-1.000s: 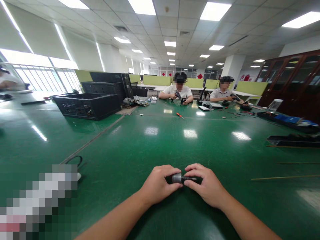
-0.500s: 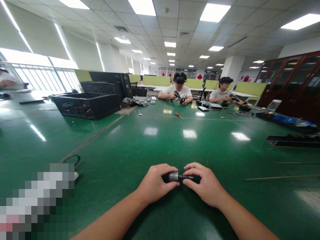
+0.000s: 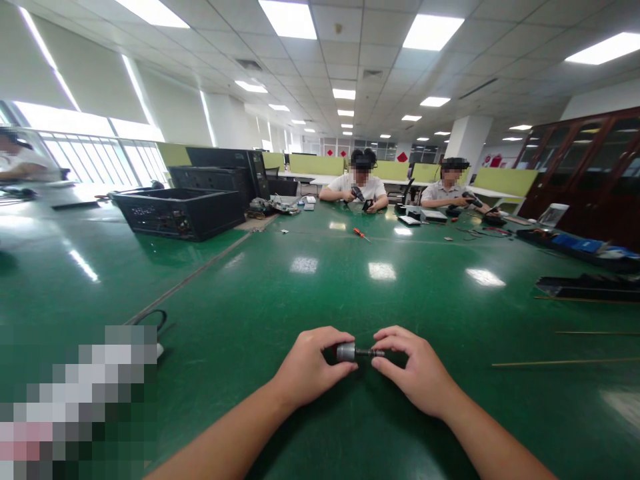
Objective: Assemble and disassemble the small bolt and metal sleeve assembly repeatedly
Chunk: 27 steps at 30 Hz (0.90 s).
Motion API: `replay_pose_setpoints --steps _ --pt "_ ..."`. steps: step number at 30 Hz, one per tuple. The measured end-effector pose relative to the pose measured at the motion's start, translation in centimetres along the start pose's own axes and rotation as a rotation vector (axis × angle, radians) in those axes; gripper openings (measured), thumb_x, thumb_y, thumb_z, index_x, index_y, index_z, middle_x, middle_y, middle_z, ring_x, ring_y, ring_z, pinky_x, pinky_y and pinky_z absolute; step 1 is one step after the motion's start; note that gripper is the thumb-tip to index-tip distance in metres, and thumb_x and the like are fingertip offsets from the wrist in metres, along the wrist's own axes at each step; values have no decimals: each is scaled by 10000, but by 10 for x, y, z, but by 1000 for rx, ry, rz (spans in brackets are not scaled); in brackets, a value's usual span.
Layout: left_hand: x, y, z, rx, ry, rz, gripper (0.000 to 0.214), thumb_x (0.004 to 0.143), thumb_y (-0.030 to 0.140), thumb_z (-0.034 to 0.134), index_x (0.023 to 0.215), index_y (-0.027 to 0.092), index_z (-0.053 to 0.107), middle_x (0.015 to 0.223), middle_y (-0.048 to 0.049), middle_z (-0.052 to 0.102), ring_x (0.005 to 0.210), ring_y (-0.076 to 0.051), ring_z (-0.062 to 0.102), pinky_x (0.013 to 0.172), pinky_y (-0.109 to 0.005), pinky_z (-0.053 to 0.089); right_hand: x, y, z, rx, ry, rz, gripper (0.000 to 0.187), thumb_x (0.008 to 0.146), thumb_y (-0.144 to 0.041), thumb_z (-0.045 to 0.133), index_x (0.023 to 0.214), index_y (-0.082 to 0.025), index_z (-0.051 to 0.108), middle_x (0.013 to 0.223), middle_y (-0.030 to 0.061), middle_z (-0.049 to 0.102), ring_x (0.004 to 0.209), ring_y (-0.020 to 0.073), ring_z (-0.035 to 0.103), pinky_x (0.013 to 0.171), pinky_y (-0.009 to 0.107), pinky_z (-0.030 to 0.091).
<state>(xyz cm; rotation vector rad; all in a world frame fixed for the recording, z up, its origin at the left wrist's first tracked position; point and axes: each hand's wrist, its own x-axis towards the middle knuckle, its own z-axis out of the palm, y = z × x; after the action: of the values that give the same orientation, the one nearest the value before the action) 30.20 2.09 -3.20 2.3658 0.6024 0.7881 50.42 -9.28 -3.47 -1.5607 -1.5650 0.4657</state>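
Observation:
Just above the green table [image 3: 280, 287], my left hand [image 3: 313, 363] is closed around a grey metal cylinder [image 3: 346, 352], thumb below and fingers above. A thin dark shaft [image 3: 363, 353] sticks out of the cylinder to the right, lying level. At the shaft's right end, my right hand [image 3: 417, 370] pinches a small coil that looks like a spring [image 3: 379, 353] between thumb and fingertips. Part of the coil is hidden by the fingers. A short stretch of bare shaft shows between the two hands.
Dark computer cases [image 3: 190, 213] stand at the back left. An orange screwdriver [image 3: 360, 233] lies mid-table. Two people [image 3: 353, 187] work with power drills across the table. Thin brass-coloured rods [image 3: 565, 363] and a black tray [image 3: 590, 287] are at right. A blurred-out object covers the lower left.
My right hand has slid slightly right along the shaft with the coil, baring the shaft next to the cylinder. My left hand stays nearly in place. The view has shifted slightly.

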Motion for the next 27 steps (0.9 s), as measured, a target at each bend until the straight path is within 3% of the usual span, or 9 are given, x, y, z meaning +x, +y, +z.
replay_pose_setpoints --steps 15,21,24,27 --pt "2 3 -5 19 2 -3 282 715 212 811 985 230 734 908 -14 750 844 -193 688 796 -305 511 1 1 -3 -22 16 -3 112 824 -292 687 892 -238 758 1103 58 688 1040 228 636 926 364 468" --pt "3 2 -8 1 35 13 291 717 181 804 995 237 737 994 -31 716 937 -202 663 881 -325 505 1 1 -5 -33 32 -21 104 819 -283 690 883 -234 755 1098 59 693 1036 229 638 918 361 466" --pt "4 0 -9 -11 103 -40 282 711 206 806 985 242 748 1028 -43 660 968 -209 641 886 -330 511 2 2 -6 -44 60 -9 113 819 -306 691 876 -233 756 1104 62 695 1027 233 641 891 358 474" --pt "8 -5 -11 -67 151 -184 262 757 330 767 992 221 730 977 -41 666 910 -206 658 825 -318 533 4 7 -7 -19 88 27 143 824 -322 680 900 -230 759 1105 70 700 1011 236 647 830 344 493"
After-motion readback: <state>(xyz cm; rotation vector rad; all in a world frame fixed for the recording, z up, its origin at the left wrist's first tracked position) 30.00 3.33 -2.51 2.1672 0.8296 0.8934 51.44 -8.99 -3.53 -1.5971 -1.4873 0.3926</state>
